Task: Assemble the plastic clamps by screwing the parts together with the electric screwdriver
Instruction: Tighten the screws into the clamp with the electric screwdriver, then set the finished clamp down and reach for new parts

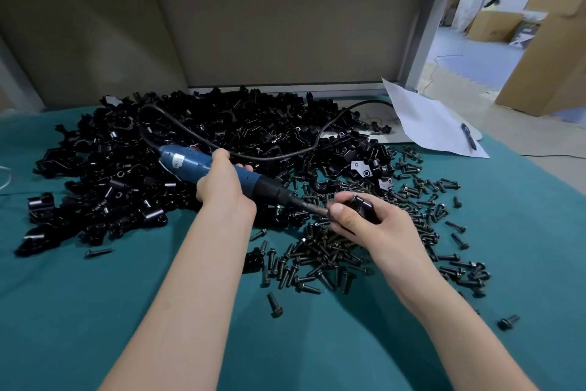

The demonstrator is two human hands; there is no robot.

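Fingers (341, 211) of right hand (374, 225) pinch a black clamp (363, 204) over the screw pile (320, 251) on the worktop (95, 311). Left hand (222, 190) is wrapped round the electric screwdriver (184, 160), bit at the clamp. Step: probably driving a screw. Next move needs the bit square and the clamp steady.

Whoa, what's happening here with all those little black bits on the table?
A person is building clamps. Their left hand grips a blue electric screwdriver, and the right hand holds a black clamp at its tip. A big pile of clamp parts lies behind on the green cloth, with loose screws scattered nearby.
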